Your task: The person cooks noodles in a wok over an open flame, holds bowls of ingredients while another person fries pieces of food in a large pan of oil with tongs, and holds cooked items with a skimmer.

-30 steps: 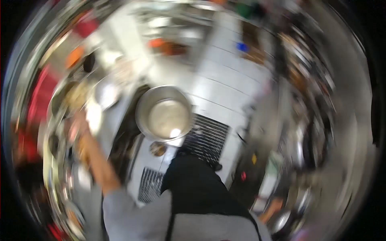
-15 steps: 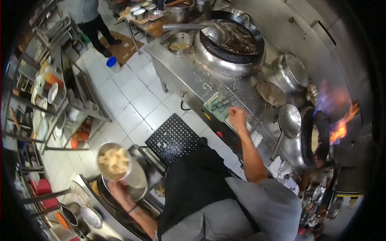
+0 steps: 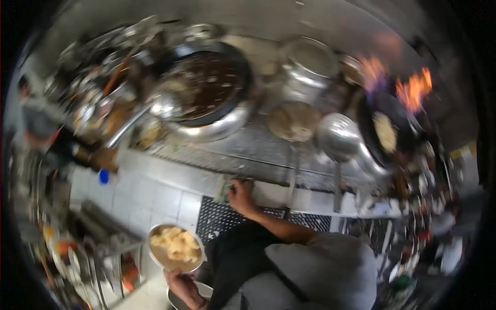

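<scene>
My left hand (image 3: pixel 183 289) grips the near rim of a metal bowl (image 3: pixel 155 252), which holds pale yellow chunks (image 3: pixel 178 244). Below that hand, part of a second metal bowl (image 3: pixel 194 294) shows. My right hand (image 3: pixel 241 196) is at the front edge of the steel counter, fingers curled, beside a greenish cloth or paper (image 3: pixel 222 188). Blur hides what, if anything, is in its fingers. Beyond it, a spider strainer (image 3: pixel 294 121) and a perforated ladle (image 3: pixel 338 135) lie with their handles toward me.
A large wok of dark oil (image 3: pixel 212 85) stands at the back left, with another perforated ladle (image 3: pixel 168 103) across its rim. At right, a wok (image 3: pixel 369 126) holds pale food beside burner flames (image 3: pixel 415 90). Another person (image 3: pixel 44 126) stands at far left.
My view has swung to the right, toward the counter and woks. The left hand has lifted the bowl of chunks away from the bowl beneath. My right hand stays curled near the counter edge.
</scene>
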The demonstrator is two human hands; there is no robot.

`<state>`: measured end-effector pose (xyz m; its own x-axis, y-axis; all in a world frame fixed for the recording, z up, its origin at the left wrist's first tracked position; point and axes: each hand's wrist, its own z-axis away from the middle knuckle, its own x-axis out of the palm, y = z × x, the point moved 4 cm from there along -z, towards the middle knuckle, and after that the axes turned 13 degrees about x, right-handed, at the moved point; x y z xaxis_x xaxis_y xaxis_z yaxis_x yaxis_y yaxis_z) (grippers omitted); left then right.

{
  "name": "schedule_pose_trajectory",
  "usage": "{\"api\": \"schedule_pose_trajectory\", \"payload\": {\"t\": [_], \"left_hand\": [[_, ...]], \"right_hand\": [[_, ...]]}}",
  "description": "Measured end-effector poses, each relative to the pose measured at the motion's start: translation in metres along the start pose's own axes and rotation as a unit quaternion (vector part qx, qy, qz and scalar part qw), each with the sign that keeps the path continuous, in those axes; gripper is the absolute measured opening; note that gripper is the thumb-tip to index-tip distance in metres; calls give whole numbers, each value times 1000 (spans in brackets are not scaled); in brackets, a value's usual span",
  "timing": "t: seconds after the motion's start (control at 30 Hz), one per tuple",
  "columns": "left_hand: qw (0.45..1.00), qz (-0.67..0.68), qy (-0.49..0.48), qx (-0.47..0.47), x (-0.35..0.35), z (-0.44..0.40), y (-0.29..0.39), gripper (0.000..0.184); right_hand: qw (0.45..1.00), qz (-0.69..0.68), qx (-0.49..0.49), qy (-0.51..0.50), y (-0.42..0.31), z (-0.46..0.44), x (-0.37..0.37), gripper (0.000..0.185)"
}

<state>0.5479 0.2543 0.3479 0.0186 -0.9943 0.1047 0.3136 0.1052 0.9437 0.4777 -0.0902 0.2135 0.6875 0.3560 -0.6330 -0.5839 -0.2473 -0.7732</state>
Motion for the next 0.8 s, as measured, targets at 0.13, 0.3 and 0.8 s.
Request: {"api": "schedule_pose_trajectory", "payload": {"t": [0.13, 0.3, 0.8], "left_hand": [[999, -10, -30, 42, 4, -67, 7, 41], [987, -16, -148, 62, 37, -166, 37, 30], [937, 41, -347, 17, 122, -249, 89, 7]], "right_hand": [[996, 10, 93, -2, -18, 0, 1, 49], [972, 92, 207, 63, -37, -1, 10, 59], [679, -624, 325, -209, -104, -19, -70, 40]]}}
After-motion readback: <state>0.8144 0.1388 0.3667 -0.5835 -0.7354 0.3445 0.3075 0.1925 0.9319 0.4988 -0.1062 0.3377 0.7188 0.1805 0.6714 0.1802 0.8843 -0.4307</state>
